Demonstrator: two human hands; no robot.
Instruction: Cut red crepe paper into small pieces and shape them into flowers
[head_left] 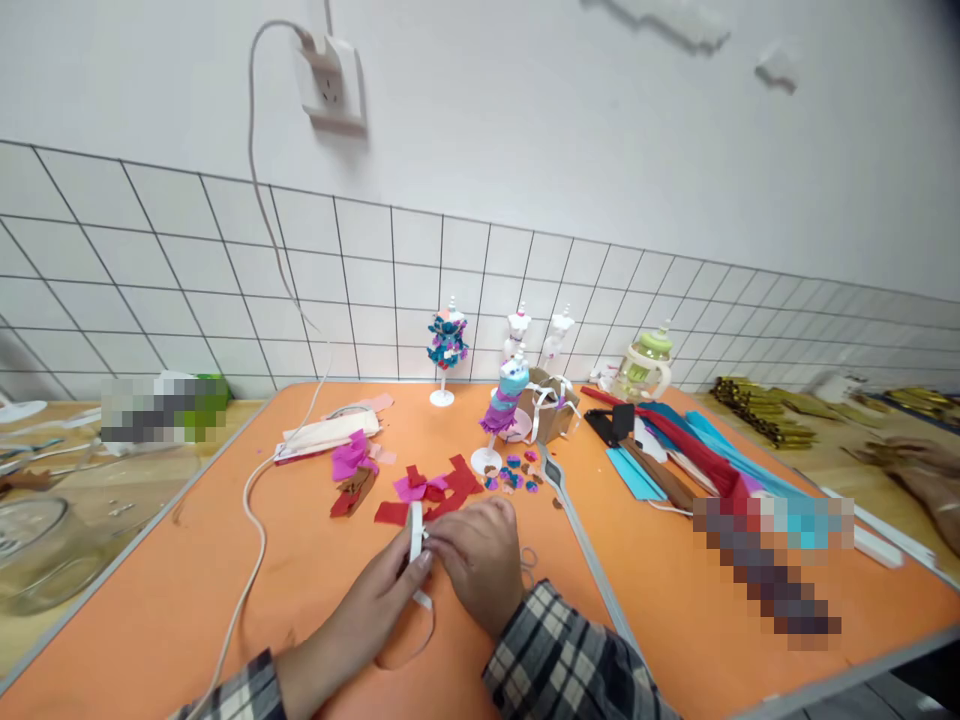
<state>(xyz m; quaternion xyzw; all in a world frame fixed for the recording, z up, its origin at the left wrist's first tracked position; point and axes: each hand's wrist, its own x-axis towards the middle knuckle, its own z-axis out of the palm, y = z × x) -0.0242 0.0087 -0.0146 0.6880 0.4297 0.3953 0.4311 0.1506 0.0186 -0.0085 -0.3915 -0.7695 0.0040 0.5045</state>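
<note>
Over the orange table, my left hand point(386, 585) is closed on a white strip point(416, 528), which looks like ribbon or tape. The strip stands up between thumb and fingers, and a thin tail of it curls down below. Pressed against it from the other side, my right hand point(480, 560) has its fingertips pinched together at the strip's edge; a tiny pale bit shows there, too small to name. Just beyond both hands lie red fabric scraps point(457, 485) and a magenta scrap point(411, 488). A pair of scissors point(529, 560) is partly hidden behind my right wrist.
Small dress-form stands, one in purple and turquoise point(504, 395), one in blue ruffles point(448, 345), stand toward the wall. Sequins point(514, 472) lie nearby. A white cable point(259, 540) crosses the left side. Coloured fabrics point(705, 450) and a lidded bottle point(643, 365) are at right.
</note>
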